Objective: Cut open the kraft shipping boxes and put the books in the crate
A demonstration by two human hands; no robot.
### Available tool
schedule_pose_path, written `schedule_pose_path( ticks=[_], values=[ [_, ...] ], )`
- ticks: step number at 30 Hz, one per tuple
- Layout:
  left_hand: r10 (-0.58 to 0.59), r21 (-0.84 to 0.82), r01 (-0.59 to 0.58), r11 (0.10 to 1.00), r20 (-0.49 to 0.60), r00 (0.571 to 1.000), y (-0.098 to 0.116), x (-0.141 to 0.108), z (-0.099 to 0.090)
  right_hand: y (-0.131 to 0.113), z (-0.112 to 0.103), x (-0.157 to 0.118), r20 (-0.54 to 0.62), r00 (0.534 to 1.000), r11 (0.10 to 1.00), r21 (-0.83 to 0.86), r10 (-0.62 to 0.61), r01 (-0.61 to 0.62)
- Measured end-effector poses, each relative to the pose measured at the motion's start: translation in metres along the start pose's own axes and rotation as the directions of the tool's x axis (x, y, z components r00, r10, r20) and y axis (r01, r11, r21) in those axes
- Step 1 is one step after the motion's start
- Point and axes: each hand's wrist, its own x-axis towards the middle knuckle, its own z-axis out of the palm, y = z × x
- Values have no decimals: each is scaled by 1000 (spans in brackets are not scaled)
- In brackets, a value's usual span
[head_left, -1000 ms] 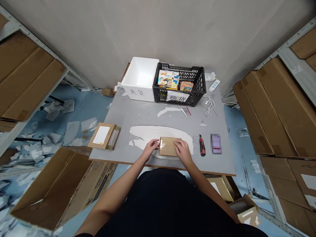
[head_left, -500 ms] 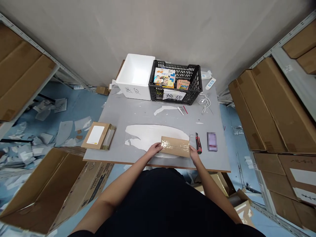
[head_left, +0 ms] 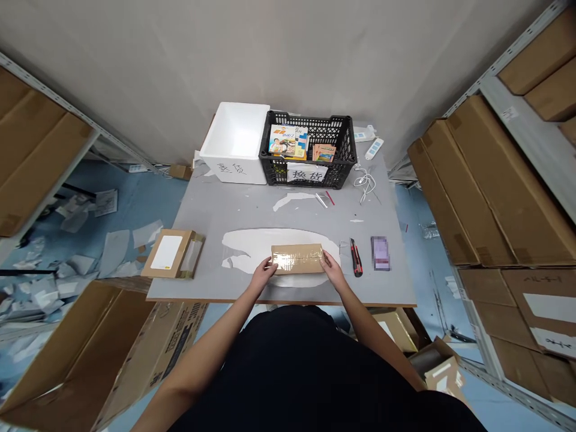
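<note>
A small cardboard parcel banded with clear tape lies flat on a white plastic sheet, near the front edge of the grey table. My left hand grips its left end. My right hand holds its right end. A red-and-black utility knife lies just right of my right hand, and beyond it is a phone with a blurred screen.
A black plastic crate of printed booklets and a white foam box stand at the table's back. A white-labelled cardboard box lies at the left. Flattened cartons fill shelves on both sides, and scraps litter the blue floor.
The parcel has turned from a short, squarish look to lying lengthwise and has shifted slightly left. My hands have moved from its top to its two ends. The view has also shifted.
</note>
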Motion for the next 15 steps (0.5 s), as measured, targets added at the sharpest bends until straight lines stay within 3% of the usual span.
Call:
schedule_pose_path(
  ticks=[5, 10, 15],
  values=[
    [-43, 56, 46, 997, -42, 998, -3, -3, 5, 19, -45, 0, -271, 962, 966, -236, 39, -106],
    [-73, 30, 74, 997, -45, 996, 1, -6, 8, 34, -96, 10, -435, 896, 874, -398, 87, -278],
    [-64, 58, 68, 996, -80, 995, 8, -4, 13, 45, -109, 25, -503, 850, 782, -461, 158, -419]
  ],
)
